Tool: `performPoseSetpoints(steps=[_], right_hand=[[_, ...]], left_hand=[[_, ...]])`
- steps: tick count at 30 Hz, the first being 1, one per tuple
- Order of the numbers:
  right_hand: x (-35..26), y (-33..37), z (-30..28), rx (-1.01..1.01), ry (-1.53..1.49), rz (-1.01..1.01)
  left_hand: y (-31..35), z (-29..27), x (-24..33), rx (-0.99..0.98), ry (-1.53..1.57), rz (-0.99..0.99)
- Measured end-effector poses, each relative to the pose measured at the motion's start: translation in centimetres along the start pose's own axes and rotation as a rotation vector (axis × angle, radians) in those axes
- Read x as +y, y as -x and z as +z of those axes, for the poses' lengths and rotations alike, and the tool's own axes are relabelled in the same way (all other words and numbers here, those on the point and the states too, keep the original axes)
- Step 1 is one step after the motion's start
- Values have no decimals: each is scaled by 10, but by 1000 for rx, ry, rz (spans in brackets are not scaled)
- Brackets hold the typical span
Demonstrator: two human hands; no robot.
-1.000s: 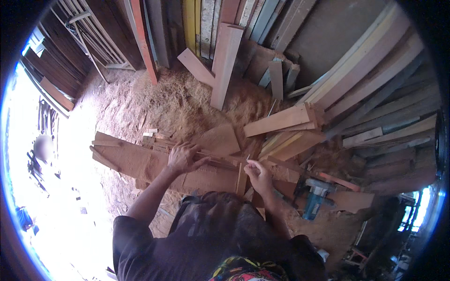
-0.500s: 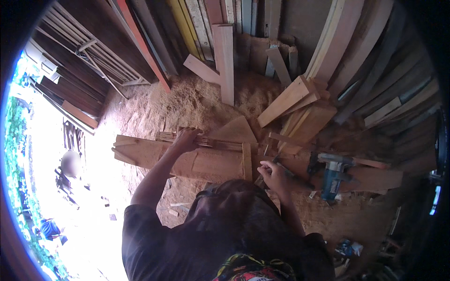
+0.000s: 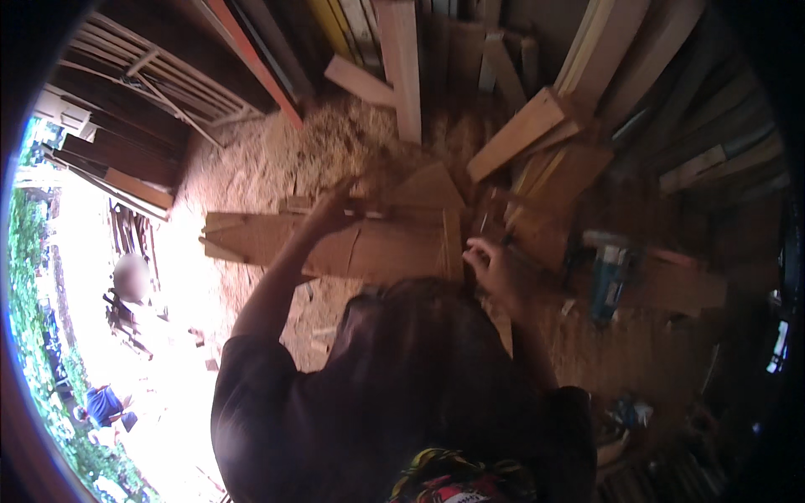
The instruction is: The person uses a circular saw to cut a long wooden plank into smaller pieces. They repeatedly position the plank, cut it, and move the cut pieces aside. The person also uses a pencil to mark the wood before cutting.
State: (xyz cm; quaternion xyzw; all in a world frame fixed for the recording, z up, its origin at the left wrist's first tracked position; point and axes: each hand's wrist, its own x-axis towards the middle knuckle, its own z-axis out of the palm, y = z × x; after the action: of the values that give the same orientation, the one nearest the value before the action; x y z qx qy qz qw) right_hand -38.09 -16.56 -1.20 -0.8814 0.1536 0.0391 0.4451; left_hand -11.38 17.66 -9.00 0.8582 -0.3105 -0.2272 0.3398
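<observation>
I'm watching the blurred left hand (image 3: 335,204) lying over thin wooden strips (image 3: 377,212) along the wide board (image 3: 394,251); the right hand (image 3: 490,260), fingers curled narrow, is hovering near the board's right end. I'm unable to tell whether either is gripping.

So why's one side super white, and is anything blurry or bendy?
In the head view, the left side is washed out, probably by daylight; in the head view, the left hand looks smeared and the blue power tool soft and dim; in the head view, the leaning planks at upper right seem to bow near the rim, as fisheye lenses do.
</observation>
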Motion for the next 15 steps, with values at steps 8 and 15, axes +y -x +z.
performPoseSetpoints(steps=[8,15], right_hand=[[-21,-21,66,-61,-171,213],[-56,-108,145,-138,33,46]], left_hand=[[56,-54,-46,214,18,-128],[44,-21,-101,68,463,-124]])
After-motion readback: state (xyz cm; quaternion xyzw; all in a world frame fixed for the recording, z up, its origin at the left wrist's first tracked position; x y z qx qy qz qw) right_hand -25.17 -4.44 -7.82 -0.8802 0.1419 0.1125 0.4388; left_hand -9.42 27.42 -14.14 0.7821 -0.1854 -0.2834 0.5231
